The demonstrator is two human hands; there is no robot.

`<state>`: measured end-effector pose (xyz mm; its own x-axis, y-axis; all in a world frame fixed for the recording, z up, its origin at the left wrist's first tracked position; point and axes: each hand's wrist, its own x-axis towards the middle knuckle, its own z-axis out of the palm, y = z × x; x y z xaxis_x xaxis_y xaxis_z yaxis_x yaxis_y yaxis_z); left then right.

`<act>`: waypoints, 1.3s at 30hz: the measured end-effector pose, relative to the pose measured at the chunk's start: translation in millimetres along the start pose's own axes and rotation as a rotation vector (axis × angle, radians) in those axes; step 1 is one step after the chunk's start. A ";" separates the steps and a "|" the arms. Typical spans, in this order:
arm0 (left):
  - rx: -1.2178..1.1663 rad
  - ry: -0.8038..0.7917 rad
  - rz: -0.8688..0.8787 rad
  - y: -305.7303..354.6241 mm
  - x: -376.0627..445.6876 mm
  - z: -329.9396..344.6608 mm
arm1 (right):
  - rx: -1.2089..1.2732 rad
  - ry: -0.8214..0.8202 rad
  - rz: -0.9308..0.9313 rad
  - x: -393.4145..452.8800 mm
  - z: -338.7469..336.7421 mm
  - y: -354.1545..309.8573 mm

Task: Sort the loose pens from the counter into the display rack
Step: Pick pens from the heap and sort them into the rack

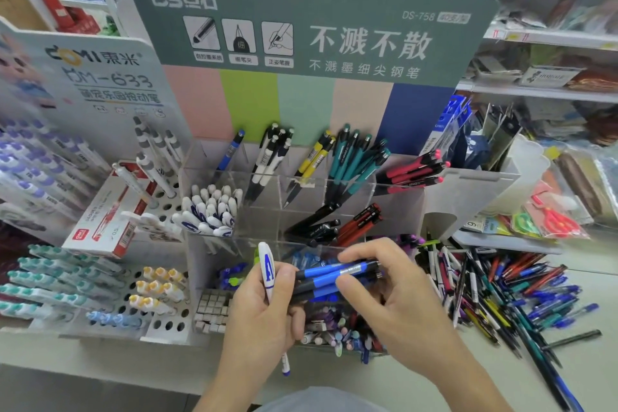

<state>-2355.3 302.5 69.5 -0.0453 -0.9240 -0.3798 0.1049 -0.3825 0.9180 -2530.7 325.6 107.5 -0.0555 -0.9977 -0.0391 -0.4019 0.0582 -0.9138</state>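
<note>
Because the clear acrylic display rack [301, 197] is split into compartments that each hold one kind of pen, we read it as the guide for the sort: white-and-blue pens [210, 207] fill the left middle cell, teal ones [354, 157] and pink-tipped ones [414, 170] lean in the back row, and black [314, 224] and red ones [361, 224] lie in the middle. A single blue pen [230, 150] stands alone in the back left cell, which we judge the likely home for the bundle in hand. To the right of the rack the loose pens [501, 291] lie in a tangled heap on the pale worktop [585, 361], mixed in colour and pointing every way, so much of the sort is not yet done.

In front of the rack's lower cells we hold a small bundle of blue-and-black pens [334, 274] level between both hands, probably to square their ends before dropping them in together. Our right hand [378, 281] curls over the bundle's right end, fingers above and thumb below. Our left hand [267, 304] grips the other end, and the same grip also pinches one white pen with blue print [268, 269] upright against the thumb, apart from the blue ones, which we take as kept aside for the white-and-blue cell. The blue pens have glossy barrels, dark ends and a silvery label band.
</note>
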 end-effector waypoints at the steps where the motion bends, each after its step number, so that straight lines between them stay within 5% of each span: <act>1: -0.008 -0.003 -0.007 0.1 -0.2 -0.7 | -0.011 0.012 -0.016 -0.3 6.1 -1.8; 8: -0.222 -0.020 0.020 24.0 -1.1 -22.7 | 0.006 0.034 -0.073 21.7 9.7 -24.4; 13: -0.565 -0.033 0.003 50.7 -0.1 -50.5 | -0.105 0.369 -0.481 76.2 13.2 -70.7; 18: -0.671 0.034 0.043 49.5 14.6 -58.1 | -0.387 0.262 -0.766 138.8 58.0 -110.2; 25: -0.490 -0.024 0.117 54.4 -2.6 -76.1 | -0.779 -0.165 -0.567 164.9 98.5 -111.4; 30: -0.036 0.170 0.383 64.6 -2.2 -82.7 | -0.409 0.131 -0.638 118.1 74.1 -107.7; 34: 0.160 0.126 0.458 69.8 -3.2 -73.9 | -0.129 -0.245 -0.428 77.6 64.2 -96.3; 39: 0.472 0.177 0.674 55.4 12.1 -63.9 | 0.041 0.019 -0.350 65.4 53.0 -62.7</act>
<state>-2286.5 270.0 108.5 0.0387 -0.9561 0.2904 -0.3745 0.2555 0.8913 -2460.7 254.9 140.8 0.0622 -0.9560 0.2867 -0.3627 -0.2893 -0.8859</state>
